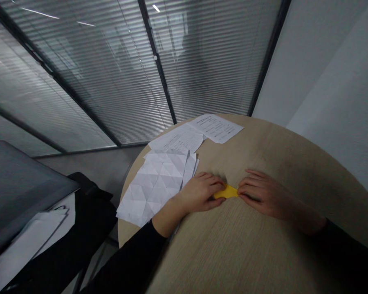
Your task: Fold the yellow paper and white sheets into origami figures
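A small piece of folded yellow paper point(228, 192) is held low over the wooden table, between my two hands. My left hand point(204, 191) pinches its left end, thumb below and fingers above. At the right end, my right hand point(263, 192) grips the tip between thumb and fingers, with its upper fingers stretched out. The paper's ends are partly covered by my fingers. Just left of my left hand lies a creased white sheet point(153, 183) with a pattern of triangular folds, on top of other papers.
Two printed sheets point(216, 127) lie toward the far edge of the round table point(233, 245). On the left is a grey chair point(24, 188) with a black item and white papers point(37, 232) on it. Blinds behind glass point(202, 61) and a white wall point(334, 73) stand beyond the table.
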`<state>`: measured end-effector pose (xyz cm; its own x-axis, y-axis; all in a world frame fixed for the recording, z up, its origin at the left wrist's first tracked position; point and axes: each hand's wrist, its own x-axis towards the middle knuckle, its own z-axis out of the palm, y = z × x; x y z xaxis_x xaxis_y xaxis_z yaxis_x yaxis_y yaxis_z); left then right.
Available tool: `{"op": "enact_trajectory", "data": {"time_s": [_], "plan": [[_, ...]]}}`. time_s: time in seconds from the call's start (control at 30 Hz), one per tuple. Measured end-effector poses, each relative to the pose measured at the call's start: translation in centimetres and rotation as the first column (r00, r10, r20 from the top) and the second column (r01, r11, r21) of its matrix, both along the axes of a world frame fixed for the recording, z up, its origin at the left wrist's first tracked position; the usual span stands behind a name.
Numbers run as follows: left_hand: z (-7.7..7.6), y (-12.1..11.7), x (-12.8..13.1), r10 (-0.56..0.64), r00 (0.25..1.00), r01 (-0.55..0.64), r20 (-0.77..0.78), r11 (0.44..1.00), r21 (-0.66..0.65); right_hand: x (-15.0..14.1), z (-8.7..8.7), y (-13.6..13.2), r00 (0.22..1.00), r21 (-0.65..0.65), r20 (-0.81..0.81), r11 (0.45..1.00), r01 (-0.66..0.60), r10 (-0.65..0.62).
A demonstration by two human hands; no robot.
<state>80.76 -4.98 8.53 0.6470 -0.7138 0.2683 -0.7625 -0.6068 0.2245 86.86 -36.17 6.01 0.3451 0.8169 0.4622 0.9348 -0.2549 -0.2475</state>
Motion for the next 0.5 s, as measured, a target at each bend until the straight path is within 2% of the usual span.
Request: {"op": "enact_trajectory", "data": {"time_s": [0.13,0.5], "plan": [[-0.06,0.07,0.02,-0.004,1.0,0.004,0.01,1.0,0.015,-0.05,0.09,0.28,1.0,0.027,0.009,1.0,0.002,-0.002],[0.04,0.08,-0.08,0.005,1.0,-0.005,-0.014,1.0,0.018,0.31,-0.58,0.32,1.0,0.001,-0.031,1.0,-0.004,0.004]]}}
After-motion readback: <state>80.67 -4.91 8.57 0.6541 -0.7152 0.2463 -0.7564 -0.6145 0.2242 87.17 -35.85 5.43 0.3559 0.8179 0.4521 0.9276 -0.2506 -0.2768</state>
